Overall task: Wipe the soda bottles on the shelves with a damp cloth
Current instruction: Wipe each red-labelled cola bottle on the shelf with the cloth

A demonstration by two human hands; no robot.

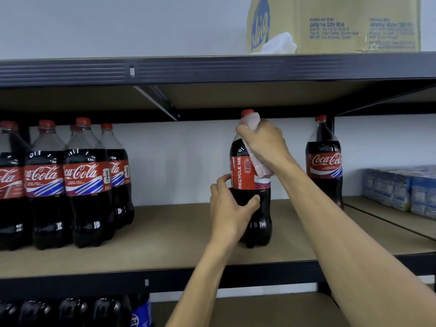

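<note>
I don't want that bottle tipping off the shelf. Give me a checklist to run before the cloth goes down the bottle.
1. Steadied: the left hand grips the lower body of the held bottle. Ok.
2. Cloth in place: the right hand holds the cloth wrapped round the neck, just under the red cap. Ok.
3. Held bottle upright, base on the shelf board. Ok.
4. Room to work: the lone bottle on the right and the group of bottles on the left stand apart from it. Ok.
5. Cloth damp enough: cannot tell.
</note>
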